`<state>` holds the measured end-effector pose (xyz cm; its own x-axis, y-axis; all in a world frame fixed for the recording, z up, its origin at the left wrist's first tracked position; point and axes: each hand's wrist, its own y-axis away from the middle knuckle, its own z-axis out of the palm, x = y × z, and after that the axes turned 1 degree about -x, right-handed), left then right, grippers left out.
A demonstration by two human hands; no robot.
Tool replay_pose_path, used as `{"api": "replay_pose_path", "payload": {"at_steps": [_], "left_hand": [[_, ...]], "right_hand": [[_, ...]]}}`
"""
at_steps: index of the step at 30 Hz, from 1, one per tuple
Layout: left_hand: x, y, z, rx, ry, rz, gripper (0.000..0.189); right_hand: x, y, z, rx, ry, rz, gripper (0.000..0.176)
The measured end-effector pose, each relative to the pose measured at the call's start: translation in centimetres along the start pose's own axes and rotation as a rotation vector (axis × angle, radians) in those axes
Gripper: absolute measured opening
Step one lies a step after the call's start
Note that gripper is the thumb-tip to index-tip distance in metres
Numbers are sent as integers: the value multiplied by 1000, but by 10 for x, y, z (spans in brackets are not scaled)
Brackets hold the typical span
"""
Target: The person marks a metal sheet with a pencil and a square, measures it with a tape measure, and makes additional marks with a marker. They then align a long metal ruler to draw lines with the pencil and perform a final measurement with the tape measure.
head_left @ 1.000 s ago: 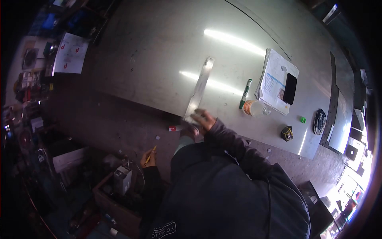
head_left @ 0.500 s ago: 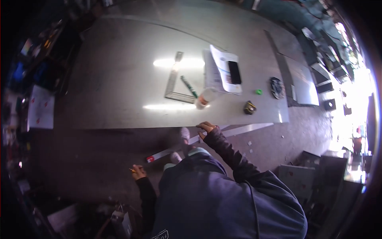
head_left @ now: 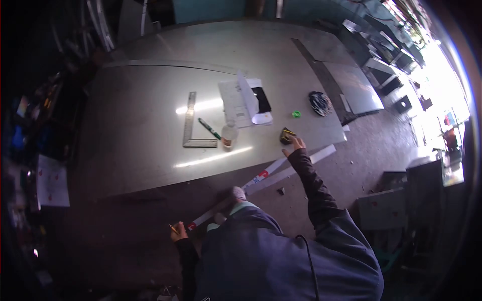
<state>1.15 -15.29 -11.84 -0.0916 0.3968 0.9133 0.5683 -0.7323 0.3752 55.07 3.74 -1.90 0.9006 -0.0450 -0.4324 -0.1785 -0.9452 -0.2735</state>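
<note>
My right hand (head_left: 296,144) is stretched over the table's front edge, fingers parted, with its fingertips right at a black and yellow tape measure (head_left: 286,135). Low on the left, away from the table, my left hand (head_left: 178,232) is closed around a thin orange pencil-like stick (head_left: 173,229). A metal try square (head_left: 189,125), a green marker (head_left: 209,128) and a clear bottle (head_left: 229,136) are grouped left of the tape measure. Behind them are paper sheets (head_left: 233,104) with a black phone (head_left: 261,99) on top.
The metal-topped table (head_left: 135,110) fills the middle. A small green object (head_left: 296,114) and a dark round bundle (head_left: 320,103) lie to the right. Long pale strips (head_left: 271,175) lie by my feet on the floor. Metal panels (head_left: 379,215) stand at the right.
My right hand has moved forward and right from before the table edge to the tape measure. The view has shifted, and the left hand still holds the orange stick.
</note>
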Motion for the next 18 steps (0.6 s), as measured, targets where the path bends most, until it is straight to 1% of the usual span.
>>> {"api": "replay_pose_path", "payload": {"at_steps": [1, 2, 3, 6, 7, 9, 10, 11, 12, 14, 15, 16, 17, 18], "left_hand": [[6, 2, 4, -7, -21, 7, 23], [29, 13, 12, 7, 3, -5, 22], [31, 15, 14, 49, 9, 8, 22], [28, 11, 23, 100, -23, -15, 22], [29, 9, 26, 137, -22, -4, 22], [31, 9, 39, 99, -29, 42, 22], [58, 19, 51, 84, -5, -11, 23], [70, 20, 61, 110, 2, -7, 23], [77, 22, 68, 121, -24, 25, 23], [85, 20, 76, 151, -49, 56, 23], [88, 18, 80, 155, -41, 99, 23], [92, 16, 83, 159, -35, 140, 23], [100, 14, 86, 175, -34, 139, 23], [112, 15, 88, 143, -11, 107, 22]], "right_hand": [[7, -10, 10, -5, 31, 9, 72], [10, -19, 16, -43, 90, 29, 78], [8, -27, 18, -46, 127, 0, 82], [16, -40, 34, -142, 150, 44, 87], [18, -43, 38, -174, 122, 51, 87], [15, -50, 35, -212, 85, 31, 88], [9, -54, 27, -257, 110, 98, 86], [7, -59, 25, -301, 139, 167, 83], [12, -62, 29, -311, 131, 145, 83], [37, -70, 44, -190, 155, 110, 79], [72, -77, 69, -196, 146, 93, 79], [116, -87, 106, -69, -318, 226, 67], [135, -96, 129, 58, -782, 362, 56], [124, -106, 120, 47, -787, 357, 56]]}}
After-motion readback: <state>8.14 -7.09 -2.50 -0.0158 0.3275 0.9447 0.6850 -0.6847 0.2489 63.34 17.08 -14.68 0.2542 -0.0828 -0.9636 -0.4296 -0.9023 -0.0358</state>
